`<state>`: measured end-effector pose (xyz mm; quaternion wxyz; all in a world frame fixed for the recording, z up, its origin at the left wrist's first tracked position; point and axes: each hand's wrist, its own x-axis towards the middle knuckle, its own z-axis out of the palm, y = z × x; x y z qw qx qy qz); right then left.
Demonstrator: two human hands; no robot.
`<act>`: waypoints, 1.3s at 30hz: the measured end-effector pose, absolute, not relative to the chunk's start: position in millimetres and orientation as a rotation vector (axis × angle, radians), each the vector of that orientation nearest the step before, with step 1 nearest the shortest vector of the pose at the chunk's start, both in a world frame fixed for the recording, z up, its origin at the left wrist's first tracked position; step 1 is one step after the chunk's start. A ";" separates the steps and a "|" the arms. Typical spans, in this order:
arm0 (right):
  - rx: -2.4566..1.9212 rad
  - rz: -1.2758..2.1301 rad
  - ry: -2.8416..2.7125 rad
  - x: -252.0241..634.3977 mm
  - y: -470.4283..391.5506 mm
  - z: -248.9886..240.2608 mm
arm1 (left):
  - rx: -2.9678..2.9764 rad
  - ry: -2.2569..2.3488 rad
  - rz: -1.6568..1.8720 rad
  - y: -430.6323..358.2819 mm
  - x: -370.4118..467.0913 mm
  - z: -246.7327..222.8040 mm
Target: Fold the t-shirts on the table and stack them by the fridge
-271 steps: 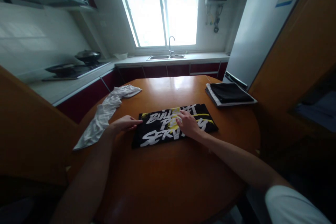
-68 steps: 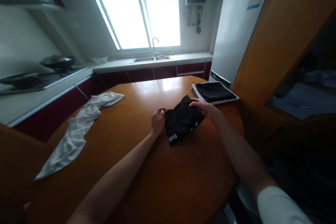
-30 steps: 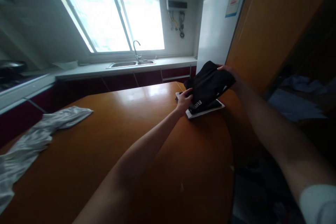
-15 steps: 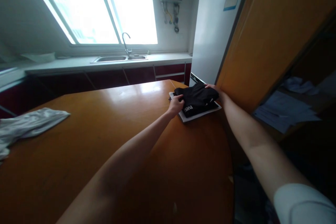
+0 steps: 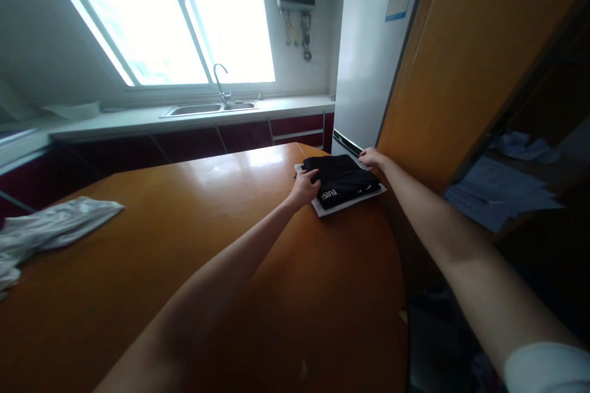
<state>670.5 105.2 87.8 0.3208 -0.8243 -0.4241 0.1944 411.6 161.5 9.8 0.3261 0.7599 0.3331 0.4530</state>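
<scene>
A folded black garment (image 5: 342, 179) with white lettering lies nearly flat on a white folded cloth or sheet (image 5: 330, 210), whose edge sticks out beneath it. My left hand (image 5: 305, 189) rests at the garment's left edge, thumb and fingers apart. At its far right edge, my right hand (image 5: 371, 158) has its fingers curled down, closed on the border of the black cloth; the fingertips are partly hidden. Both items lie near the right end of the brown wooden table (image 5: 207, 227).
A crumpled whitish cloth (image 5: 64, 221) lies on the table's left side. Beyond stand a counter with a sink (image 5: 196, 109) and a white fridge (image 5: 369, 55). A wooden cabinet (image 5: 442, 73) borders the right, with papers (image 5: 498, 190) on its shelf.
The black garment, bunched and raised on its far side before, now lies flatter. My right hand has shifted slightly left and down along its edge. My left hand's fingers have loosened.
</scene>
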 end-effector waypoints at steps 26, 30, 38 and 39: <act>-1.941 -0.210 -1.264 600.2 108.8 53.1 | 2.097 1.327 1.119 58.0 67.9 1.4; -1.424 -0.425 -1.346 529.2 89.4 71.0 | 2.165 1.376 1.027 42.1 50.3 -5.3; -1.330 0.013 -1.699 352.5 49.5 13.5 | 2.516 1.452 0.828 8.0 52.2 -19.1; -1.370 0.062 -1.729 337.2 46.0 2.1 | 2.544 1.484 0.788 6.9 51.6 -19.6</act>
